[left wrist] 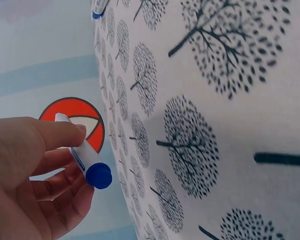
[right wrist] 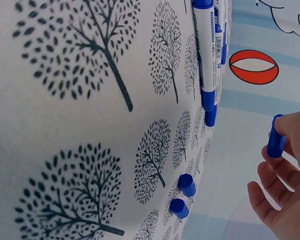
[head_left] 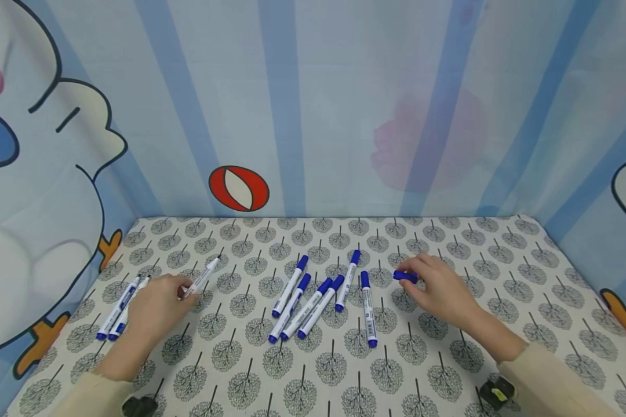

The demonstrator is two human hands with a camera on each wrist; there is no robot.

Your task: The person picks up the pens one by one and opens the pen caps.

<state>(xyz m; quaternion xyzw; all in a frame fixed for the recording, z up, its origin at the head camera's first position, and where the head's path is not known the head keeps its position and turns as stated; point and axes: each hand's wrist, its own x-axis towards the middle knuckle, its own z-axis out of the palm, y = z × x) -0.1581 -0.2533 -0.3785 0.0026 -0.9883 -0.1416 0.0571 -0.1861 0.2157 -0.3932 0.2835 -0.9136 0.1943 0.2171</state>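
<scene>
My left hand (head_left: pixel 159 304) pinches an uncapped white marker (head_left: pixel 203 277), its dark tip pointing up and away. The left wrist view shows this marker's blue end plug (left wrist: pixel 98 175) facing the camera, thumb and fingers around the barrel. Between thumb and fingers, my right hand (head_left: pixel 438 286) holds a blue marker cap (head_left: pixel 405 277); the right wrist view has the same cap (right wrist: pixel 275 140) above the cloth. Two loose blue caps, one nearer (right wrist: pixel 179 208) and one farther (right wrist: pixel 187 185), lie on the cloth there. Beside and partly behind my left hand lie two uncapped markers (head_left: pixel 117 310).
Several capped blue-and-white markers (head_left: pixel 313 307) lie mid-table, some side by side. One capped marker (head_left: pixel 368 310) lies nearest my right hand. The tree-print cloth (head_left: pixel 334 370) covers the table, and a striped blue curtain (head_left: pixel 334 116) hangs behind it.
</scene>
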